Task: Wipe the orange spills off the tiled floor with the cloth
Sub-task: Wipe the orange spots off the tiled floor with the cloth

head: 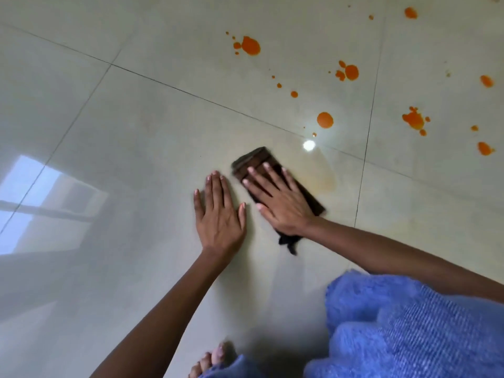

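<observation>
I see blue fabric bunched at the lower right of my view, part fluffy, part ribbed. Bare toes peek out beside its lower edge. A window reflection glows on the left, and a small bright light glare sits near the middle.

Floor left of and beyond the left hand was bare tile, open for a sweep. Left hand lay flat just beside the right hand on the cloth, blocking a leftward pass. Open tile ran from the cloth toward the orange spills up and right, with only a faint smear beside the cloth; blue garment and toes crowded the near side.
</observation>
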